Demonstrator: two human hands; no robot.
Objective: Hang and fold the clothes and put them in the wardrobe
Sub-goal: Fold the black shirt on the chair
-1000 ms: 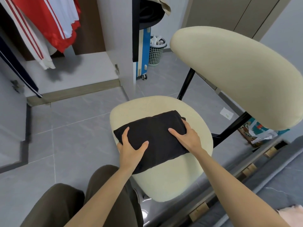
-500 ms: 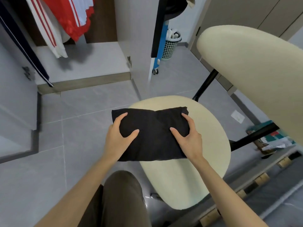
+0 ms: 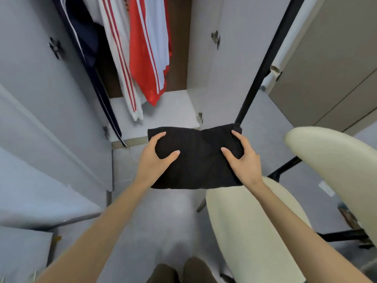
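Both forearms reach straight forward, side by side, above the person's trousers [image 3: 183, 271]. The left hand [image 3: 156, 160] and right hand [image 3: 243, 161] grip opposite ends of the folded black garment [image 3: 199, 160], each with thumb and forefinger spread on top and the other fingers hidden beneath. The garment is held flat in the air, beside a cream chair [image 3: 255, 231]. Beyond it the wardrobe [image 3: 165, 113] stands open, and inside hang a red-and-white top [image 3: 146, 58], a striped white one [image 3: 119, 58] and a navy one [image 3: 85, 37].
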